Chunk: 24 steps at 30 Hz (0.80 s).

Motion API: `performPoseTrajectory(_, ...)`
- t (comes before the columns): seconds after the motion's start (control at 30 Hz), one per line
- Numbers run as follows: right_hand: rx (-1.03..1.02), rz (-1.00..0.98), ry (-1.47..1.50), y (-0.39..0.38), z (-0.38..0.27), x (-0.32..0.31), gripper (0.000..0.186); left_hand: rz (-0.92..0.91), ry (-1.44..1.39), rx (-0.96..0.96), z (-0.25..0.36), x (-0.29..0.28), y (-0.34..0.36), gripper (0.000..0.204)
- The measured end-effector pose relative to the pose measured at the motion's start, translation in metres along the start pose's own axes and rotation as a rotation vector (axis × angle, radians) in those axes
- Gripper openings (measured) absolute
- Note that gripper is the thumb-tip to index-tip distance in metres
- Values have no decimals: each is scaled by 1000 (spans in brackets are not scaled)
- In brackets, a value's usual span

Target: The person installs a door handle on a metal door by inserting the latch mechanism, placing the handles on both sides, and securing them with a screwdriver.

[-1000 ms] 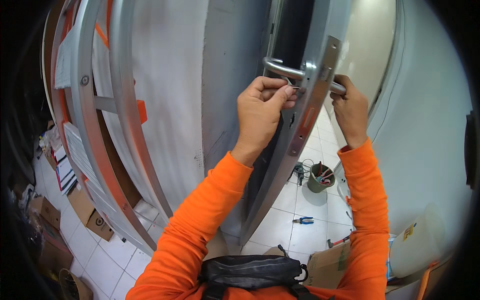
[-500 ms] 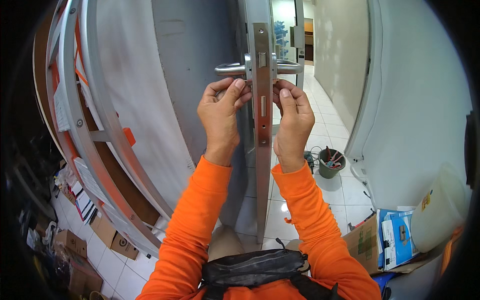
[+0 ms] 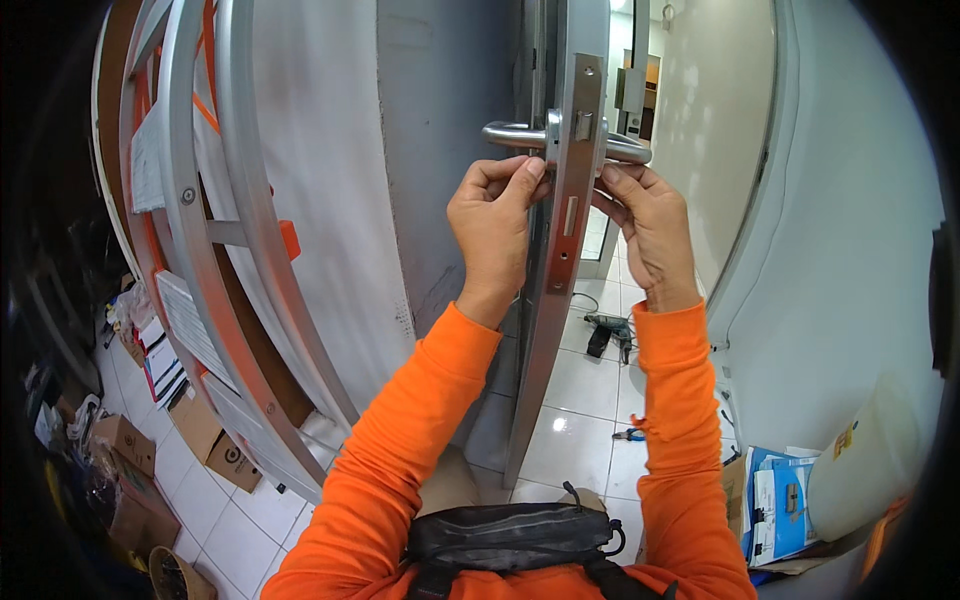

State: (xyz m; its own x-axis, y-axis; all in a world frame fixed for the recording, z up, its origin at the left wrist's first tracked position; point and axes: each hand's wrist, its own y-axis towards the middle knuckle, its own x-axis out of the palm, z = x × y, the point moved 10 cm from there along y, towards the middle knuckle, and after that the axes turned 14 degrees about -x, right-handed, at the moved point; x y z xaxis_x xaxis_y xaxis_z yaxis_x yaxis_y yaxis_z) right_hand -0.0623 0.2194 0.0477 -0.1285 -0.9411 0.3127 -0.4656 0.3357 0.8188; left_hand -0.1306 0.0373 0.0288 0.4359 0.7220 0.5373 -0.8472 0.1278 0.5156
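A door stands edge-on in front of me, with a metal lock plate (image 3: 580,170) on its edge. A silver lever handle (image 3: 515,133) sticks out on the left side, and a matching lever (image 3: 628,150) on the right. My left hand (image 3: 497,222) is closed in a pinch just below the left lever, at the bottom of its mounting plate. Below the right lever, my right hand (image 3: 655,222) is closed with thumb and fingertips against the other mounting plate. Whatever either hand pinches is hidden by the fingers.
A metal ladder (image 3: 190,230) with orange parts leans at the left. Cardboard boxes (image 3: 215,440) lie on the floor beyond it. Past the door are a power drill (image 3: 612,335) and pliers (image 3: 630,435). A blue folder (image 3: 785,505) and a whitish plastic bin (image 3: 865,465) stand at right.
The view has shifted, so door and hands sit farther right. My right hand has turned at the wrist. My right forearm now covers where the tool bucket showed; the drill and pliers have come into view.
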Motion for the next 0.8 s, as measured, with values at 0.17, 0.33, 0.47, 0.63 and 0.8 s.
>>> performPoseTrajectory(0.17, 152, -110, -15, 6, -2, 7, 25, -26, -6, -20, 2, 3, 1, 21)
performPoseTrajectory(0.33, 116, -101, -69, -1, 5, 10, 26, -13, 75, -28, 3, -2, -2, 24)
performPoseTrajectory(0.47, -13, -4, -108, -6, 3, 10, 24, -26, 180, 51, 9, -3, -5, 23)
performPoseTrajectory(0.63, -126, 57, -119, -11, -2, 8, 20, -36, 403, 268, 23, 2, -19, 25)
performPoseTrajectory(0.8, -253, 139, -61, -14, 3, 1, 16, -111, 796, 399, 25, 36, -59, 71)
